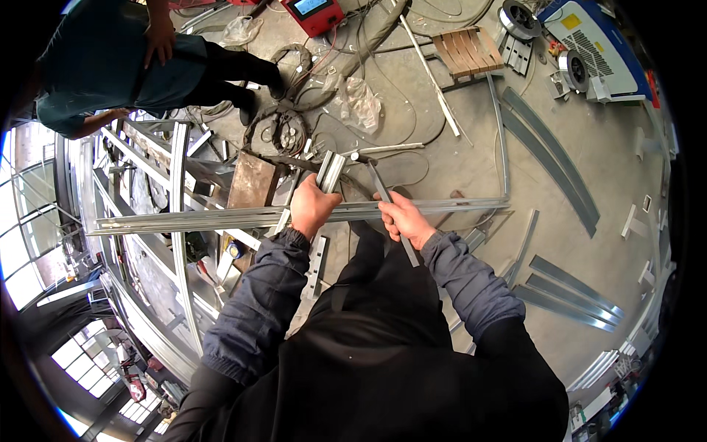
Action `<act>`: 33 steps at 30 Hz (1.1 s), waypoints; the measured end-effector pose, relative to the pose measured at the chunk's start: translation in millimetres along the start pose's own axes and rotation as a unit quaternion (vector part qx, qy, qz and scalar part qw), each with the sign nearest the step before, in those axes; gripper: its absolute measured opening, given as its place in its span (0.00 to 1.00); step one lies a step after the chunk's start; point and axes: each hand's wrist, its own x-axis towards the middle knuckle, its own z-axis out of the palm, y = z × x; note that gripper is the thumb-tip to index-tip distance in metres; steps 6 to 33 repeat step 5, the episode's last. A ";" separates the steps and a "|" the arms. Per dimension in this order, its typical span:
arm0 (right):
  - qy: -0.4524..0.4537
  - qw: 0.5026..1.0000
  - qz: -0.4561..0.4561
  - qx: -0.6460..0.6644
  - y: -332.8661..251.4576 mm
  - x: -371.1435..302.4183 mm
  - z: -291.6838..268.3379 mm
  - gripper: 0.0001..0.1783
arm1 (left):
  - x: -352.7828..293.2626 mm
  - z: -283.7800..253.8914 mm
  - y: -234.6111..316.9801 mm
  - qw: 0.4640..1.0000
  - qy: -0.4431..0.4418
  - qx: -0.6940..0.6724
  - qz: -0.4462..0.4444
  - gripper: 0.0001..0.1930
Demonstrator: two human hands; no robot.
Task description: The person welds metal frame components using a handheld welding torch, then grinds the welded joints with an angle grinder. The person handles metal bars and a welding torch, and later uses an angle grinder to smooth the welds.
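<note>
My left hand [313, 206] is closed around a short silver metal channel [333, 168], which stands up out of the fist. In my right hand [403, 219] is a hammer [376, 179] with a flat grey metal handle. Its small round head points away from me, and the handle's lower end comes out below my fist. Long thin silver metal profiles [162, 221] run crosswise just under both hands, from the far left to right of the middle. Whether the channel touches them is hidden by my left hand.
At the upper left a co-worker [132, 66] in dark green stands by a metal frame [179, 162]. Cables [291, 66] and a plastic bag [359, 103] lie on the floor ahead. Flat metal strips [552, 158] lie to the right, near a wooden-slatted stool [468, 51].
</note>
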 end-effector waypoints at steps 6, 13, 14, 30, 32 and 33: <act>-0.108 0.994 -0.010 -0.004 1.5 10.5 -8.3 0.24 | 5.4 5.8 -4.2 0.999 0.012 0.038 0.010 0.23; -0.108 0.994 -0.010 -0.004 1.5 10.5 -8.3 0.24 | 5.4 5.8 -4.2 0.999 0.012 0.038 0.010 0.23; -0.108 0.994 -0.010 -0.004 1.5 10.5 -8.3 0.24 | 5.4 5.8 -4.2 0.999 0.012 0.038 0.010 0.23; -0.108 0.994 -0.010 -0.004 1.5 10.5 -8.3 0.24 | 5.4 5.8 -4.2 0.999 0.012 0.038 0.010 0.23; -0.108 0.994 -0.010 -0.004 1.5 10.5 -8.3 0.24 | 5.4 5.8 -4.2 0.999 0.012 0.038 0.010 0.23; -0.108 0.994 -0.010 -0.004 1.5 10.5 -8.3 0.24 | 5.4 5.8 -4.2 0.999 0.012 0.038 0.010 0.23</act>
